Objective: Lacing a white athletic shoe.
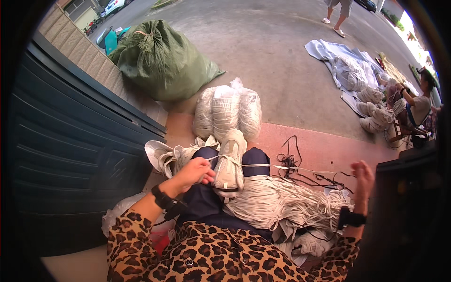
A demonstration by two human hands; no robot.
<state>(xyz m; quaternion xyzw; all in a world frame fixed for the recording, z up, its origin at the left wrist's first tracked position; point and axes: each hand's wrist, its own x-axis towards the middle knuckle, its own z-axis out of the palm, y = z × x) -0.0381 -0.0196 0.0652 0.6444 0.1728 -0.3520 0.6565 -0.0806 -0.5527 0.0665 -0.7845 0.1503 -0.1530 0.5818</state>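
A beige sneaker [229, 162] rests between my knees with its toe pointing away from me. My left hand [193, 173] is beside it on the left, fingers closed on a pale shoelace where it leaves the shoe. From the shoe's other side the pale shoelace [300, 168] runs out long and taut to the right. My right hand [363, 177], raised well out to that side and slightly blurred, is closed on its far end. A thick bundle of pale shoelaces [282, 199] lies over my right thigh. More beige shoes [162, 155] are by my left knee.
Plastic-wrapped pale bundles [228, 113] stand ahead, with a large green sack [164, 61] behind. Black laces [291, 162] lie on the reddish floor. A dark blue door [80, 145] borders my left. At right, a seated person [418, 101] works beside bundles on a sheet; another stands farther off.
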